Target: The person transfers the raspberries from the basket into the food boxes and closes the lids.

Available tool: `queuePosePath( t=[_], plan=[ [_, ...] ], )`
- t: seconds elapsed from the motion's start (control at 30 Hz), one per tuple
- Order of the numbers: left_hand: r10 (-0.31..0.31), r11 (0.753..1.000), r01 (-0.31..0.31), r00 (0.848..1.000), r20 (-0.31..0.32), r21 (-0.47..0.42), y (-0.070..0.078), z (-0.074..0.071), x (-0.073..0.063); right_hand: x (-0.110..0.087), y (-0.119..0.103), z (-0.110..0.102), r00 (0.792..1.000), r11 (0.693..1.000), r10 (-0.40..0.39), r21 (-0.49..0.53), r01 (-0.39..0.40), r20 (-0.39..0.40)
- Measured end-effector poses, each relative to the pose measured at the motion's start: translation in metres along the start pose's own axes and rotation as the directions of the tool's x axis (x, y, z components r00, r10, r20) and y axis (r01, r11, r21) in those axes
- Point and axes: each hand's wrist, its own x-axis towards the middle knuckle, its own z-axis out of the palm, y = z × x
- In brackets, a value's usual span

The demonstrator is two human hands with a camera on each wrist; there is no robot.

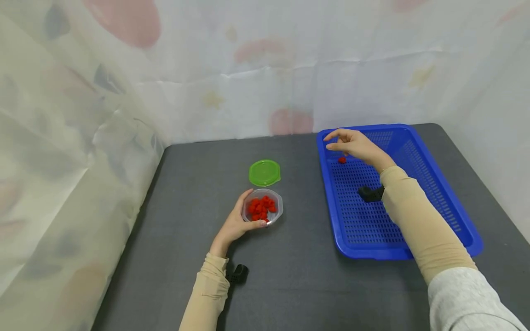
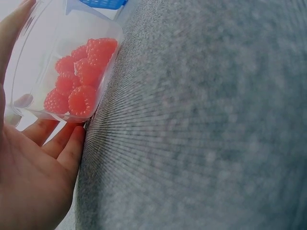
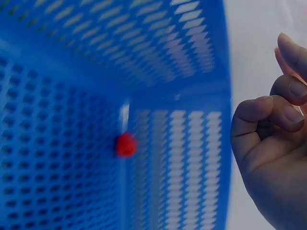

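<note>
My left hand (image 1: 235, 226) grips a clear plastic tub (image 1: 279, 208) from its left side, thumb at the near rim and fingers around the far side. Several red raspberries (image 2: 81, 76) lie inside, and the tub stands on the dark table. Over the far left corner of a blue plastic basket (image 1: 330, 202) hovers my right hand (image 1: 359, 146). Its thumb and index finger are apart with nothing seen between them, while the other fingers curl in. Below that hand, one raspberry (image 3: 126, 145) lies on the basket floor against the wall.
A green lid (image 1: 265, 173) lies flat just beyond the tub. The grey tabletop (image 1: 174, 257) stretches between the tub and the basket. A patterned white sheet (image 1: 232, 101) hangs along the back and the left side.
</note>
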Motion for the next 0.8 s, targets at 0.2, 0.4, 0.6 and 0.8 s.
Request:
queuePosePath(
  t=[0.2,0.4,0.6,0.8],
  plan=[
    [0.010,1.000,-0.010,1.000,0.002,-0.008,0.000,-0.002,-0.001,0.002,0.027,-0.008,0.994,0.996,0.083,0.040,-0.080,-0.072],
    [0.025,0.999,-0.025,1.000,0.005,-0.026,0.001,-0.003,-0.002,0.002,0.047,-0.010,0.987,0.991,0.131,0.007,-0.131,-0.091],
    [0.002,1.000,-0.002,1.000,0.012,-0.029,0.001,-0.002,-0.001,0.000,0.065,-0.007,0.981,0.985,0.169,-0.026,-0.172,-0.095],
    [-0.013,0.999,0.014,1.000,0.026,-0.037,0.000,-0.002,-0.002,0.000,0.080,0.000,0.982,0.982,0.166,-0.077,-0.173,-0.090]
  ],
)
